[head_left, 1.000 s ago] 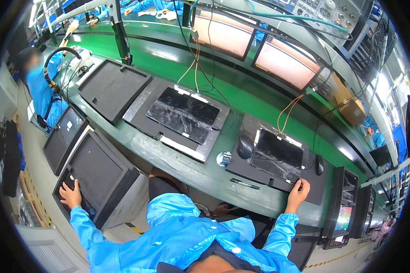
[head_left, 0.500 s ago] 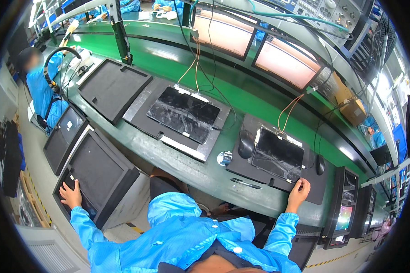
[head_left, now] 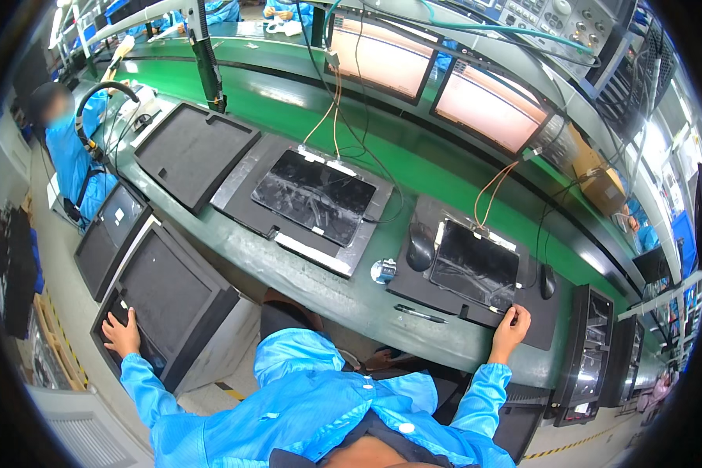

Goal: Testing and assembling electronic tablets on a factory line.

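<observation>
My left hand (head_left: pixel 122 335) lies with fingers spread on the edge of a black foam tray (head_left: pixel 168 273) at lower left. A dark glossy panel shows partly beside that hand inside the tray. At the right, my right hand (head_left: pixel 512 331) has its thumb and fingers pinched together at the lower right corner of a dark screen panel (head_left: pixel 476 265). A small white tab sits by those fingertips; what they hold is hidden. This panel lies on a black mat, wired at its top edge. A second dark screen panel (head_left: pixel 313 195) lies on another mat to the left.
Two black mice (head_left: pixel 421 248) flank the right panel. A pen (head_left: pixel 420 314) and a small blue-and-silver device (head_left: pixel 383 271) lie on the green bench (head_left: pixel 327 288). Two lit monitors (head_left: pixel 384 54) stand behind. Black trays hold panels at right (head_left: pixel 589 351). A co-worker (head_left: pixel 74 156) sits at far left.
A panel in the tray at far right showed a coloured picture and is now greyish. Both my hands stay in place.
</observation>
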`<move>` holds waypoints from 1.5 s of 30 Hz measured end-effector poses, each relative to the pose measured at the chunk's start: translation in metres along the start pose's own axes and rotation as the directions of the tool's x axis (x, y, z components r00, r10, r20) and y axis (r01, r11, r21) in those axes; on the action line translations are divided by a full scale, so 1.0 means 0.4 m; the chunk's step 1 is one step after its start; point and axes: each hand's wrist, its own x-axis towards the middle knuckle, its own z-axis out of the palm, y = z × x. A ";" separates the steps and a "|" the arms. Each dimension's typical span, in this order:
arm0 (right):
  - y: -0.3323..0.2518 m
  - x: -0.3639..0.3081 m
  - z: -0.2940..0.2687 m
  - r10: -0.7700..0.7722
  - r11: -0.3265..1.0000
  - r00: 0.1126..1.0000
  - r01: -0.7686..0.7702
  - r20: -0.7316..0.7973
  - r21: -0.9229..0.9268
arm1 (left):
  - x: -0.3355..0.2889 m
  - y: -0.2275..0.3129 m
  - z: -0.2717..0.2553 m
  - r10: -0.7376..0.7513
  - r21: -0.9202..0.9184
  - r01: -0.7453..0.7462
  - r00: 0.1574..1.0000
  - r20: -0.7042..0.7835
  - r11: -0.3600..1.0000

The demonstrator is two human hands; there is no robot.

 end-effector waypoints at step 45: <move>-0.844 0.162 0.400 -0.612 0.778 0.443 0.487 0.655 0.398 | -0.636 0.883 -0.187 0.935 -0.315 0.947 0.051 0.351 0.066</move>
